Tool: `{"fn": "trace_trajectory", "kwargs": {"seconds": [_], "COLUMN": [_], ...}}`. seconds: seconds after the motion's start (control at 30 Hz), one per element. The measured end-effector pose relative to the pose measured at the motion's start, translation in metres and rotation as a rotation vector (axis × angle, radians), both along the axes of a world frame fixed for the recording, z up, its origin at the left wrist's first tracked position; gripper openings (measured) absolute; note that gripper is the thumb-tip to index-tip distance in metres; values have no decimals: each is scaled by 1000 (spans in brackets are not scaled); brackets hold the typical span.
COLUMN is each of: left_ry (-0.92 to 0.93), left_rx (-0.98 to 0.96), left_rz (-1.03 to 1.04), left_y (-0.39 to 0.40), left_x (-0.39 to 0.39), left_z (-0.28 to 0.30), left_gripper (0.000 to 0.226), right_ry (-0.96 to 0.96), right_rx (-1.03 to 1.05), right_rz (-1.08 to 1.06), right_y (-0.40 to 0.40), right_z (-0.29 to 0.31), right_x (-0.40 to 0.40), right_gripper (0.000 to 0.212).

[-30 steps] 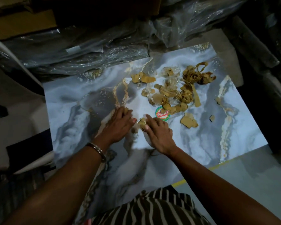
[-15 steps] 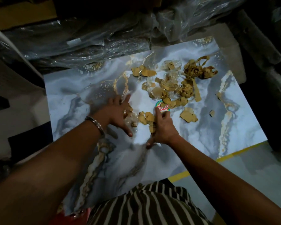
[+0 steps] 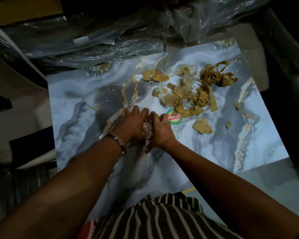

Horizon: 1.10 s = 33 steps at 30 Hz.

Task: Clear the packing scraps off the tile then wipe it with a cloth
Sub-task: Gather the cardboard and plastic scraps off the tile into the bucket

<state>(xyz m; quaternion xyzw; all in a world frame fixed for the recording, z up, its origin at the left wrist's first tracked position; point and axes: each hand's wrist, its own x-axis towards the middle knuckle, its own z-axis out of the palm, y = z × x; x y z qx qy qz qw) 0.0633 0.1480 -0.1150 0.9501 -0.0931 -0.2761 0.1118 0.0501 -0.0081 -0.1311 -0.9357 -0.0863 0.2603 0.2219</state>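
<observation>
A glossy blue-grey marble tile [image 3: 86, 107] with gold veins lies flat in front of me. Brown cardboard scraps and bits of clear wrap [image 3: 185, 95] are strewn over its far right part, with a tangled clump [image 3: 216, 76] at the back and a torn piece [image 3: 202, 127] nearer me. A round red and green sticker [image 3: 174, 118] sits on the tile. My left hand [image 3: 131, 123] and my right hand [image 3: 160, 130] press together at the tile's middle, cupping a small wad of scraps and clear wrap [image 3: 147, 130] between them.
Crumpled clear plastic sheeting [image 3: 102, 42] over dark bundles lines the far edge of the tile. A small cardboard chip [image 3: 228, 125] lies toward the right. Grey floor with a yellow line [image 3: 188, 189] shows at the near right. Dark objects crowd the left side.
My hands were spread apart on the tile, sweeping scraps inward. Now they have closed together around a gathered wad of scraps and wrap.
</observation>
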Motion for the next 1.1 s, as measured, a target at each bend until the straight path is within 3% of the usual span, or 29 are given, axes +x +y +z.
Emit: {"fn": "trace_trajectory", "kwargs": {"seconds": [0.07,0.17,0.4,0.67,0.8,0.93,1.1], "left_ry": [-33,-38,29,-27,-54,-91,-178], "left_rx": [1,15,-84,-186,-243,-284,-120], "left_rz": [-57,-27,168,393,544,616,710], "left_y": [-6,-11,-19,-27,-31,-33,-54], "left_x": [-1,-1,-8,-38,-49,-62,-74], "left_z": [4,0,-1,-9,-10,-18,-18], "left_gripper": [99,86,51,40,28,30,17], "right_ry": [-4,-7,-44,-71,-117,-189,-195], "right_rx": [14,20,99,214,220,236,272], "right_rz": [18,37,16,-6,90,148,181], "right_y": [5,7,0,-1,-3,-3,-7], "right_z": [-1,-4,-13,-16,-15,-14,-18], "right_x": [1,-1,-7,-17,-19,-19,-22], "right_gripper": [156,147,89,58,46,32,24]}}
